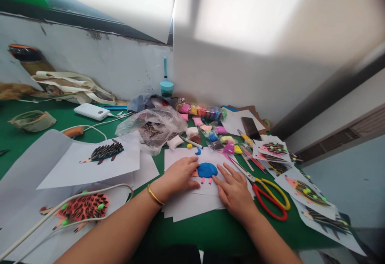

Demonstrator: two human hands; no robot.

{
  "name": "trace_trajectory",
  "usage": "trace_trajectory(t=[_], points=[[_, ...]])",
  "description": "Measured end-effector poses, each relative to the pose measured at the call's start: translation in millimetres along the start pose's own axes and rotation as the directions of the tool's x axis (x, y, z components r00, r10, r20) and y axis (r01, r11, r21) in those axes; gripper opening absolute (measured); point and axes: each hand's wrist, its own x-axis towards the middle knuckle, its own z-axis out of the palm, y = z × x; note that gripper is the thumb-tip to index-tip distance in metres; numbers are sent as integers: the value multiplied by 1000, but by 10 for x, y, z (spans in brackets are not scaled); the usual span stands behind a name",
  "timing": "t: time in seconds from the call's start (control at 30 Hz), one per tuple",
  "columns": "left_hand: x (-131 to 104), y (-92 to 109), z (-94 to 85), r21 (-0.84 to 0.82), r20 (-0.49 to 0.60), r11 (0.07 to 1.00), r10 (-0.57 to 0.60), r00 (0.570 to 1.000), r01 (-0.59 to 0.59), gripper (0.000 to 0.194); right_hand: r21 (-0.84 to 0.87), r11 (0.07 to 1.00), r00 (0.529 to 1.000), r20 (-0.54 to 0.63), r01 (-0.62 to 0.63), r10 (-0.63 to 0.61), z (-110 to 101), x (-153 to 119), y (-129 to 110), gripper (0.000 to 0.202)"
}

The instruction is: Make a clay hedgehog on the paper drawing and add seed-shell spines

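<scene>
- Lower centre, the right hand [236,191] lies on white paper [192,206], fingers fanned out and holding nothing, fingertips at the right edge of a blue clay animal [208,170].
- The left hand [182,175] rests at the animal's other end, thumb apart from its fingers, nothing clasped that I can see.
- The animal lies flat between them, just below mid-frame.
- Right of the right hand: red-and-yellow-handled scissors [256,180].
- Beyond, near the centre, a clear bag of striped seeds [152,130].
</scene>
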Motion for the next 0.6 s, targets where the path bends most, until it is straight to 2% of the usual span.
trace_trajectory(t=[0.4, 0.6], points=[[-4, -3, 8, 10, -6, 1000, 4, 1000, -4, 69, -12, 1000, 999, 14, 29, -29, -5, 46, -11, 35], [-8, 10, -1, 27, -4, 1000, -1, 1000, 1, 71, 0, 999, 997, 70, 43, -43, 8, 81, -21, 34]])
